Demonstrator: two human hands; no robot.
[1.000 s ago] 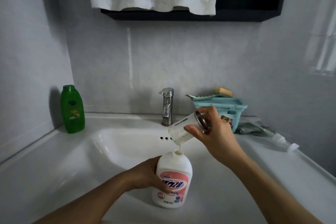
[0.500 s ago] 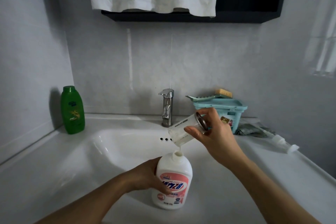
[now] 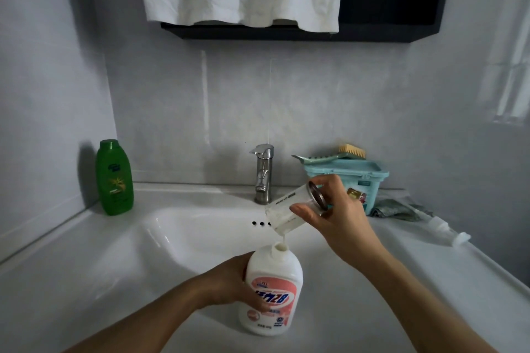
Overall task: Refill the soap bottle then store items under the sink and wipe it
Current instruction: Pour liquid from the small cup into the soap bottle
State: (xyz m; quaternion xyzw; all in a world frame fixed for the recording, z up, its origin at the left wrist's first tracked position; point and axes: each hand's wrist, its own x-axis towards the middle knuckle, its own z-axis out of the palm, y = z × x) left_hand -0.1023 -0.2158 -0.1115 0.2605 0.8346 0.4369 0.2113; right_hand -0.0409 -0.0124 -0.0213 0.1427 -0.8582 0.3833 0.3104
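Basically nothing's moved vs 1 s ago: R hand [image 3: 338, 219] still grips tilted jar [image 3: 282, 210], thin drip just below into bottle [image 3: 275, 272] neck; L hand [image 3: 233, 281] clamps bottle upright. Jar looks near-empty, refill prob. ending.

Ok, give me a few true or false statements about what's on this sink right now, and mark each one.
1. The left hand grips the soap bottle. True.
2. The pump is screwed onto the soap bottle. False: the neck is open, and the pump lies on the counter at the right.
3. The right hand tips a clear cup over the bottle's neck. True.
4. The green bottle stands right of the tap. False: it stands left of it, by the wall.
5. A brush lies on the teal box. True.
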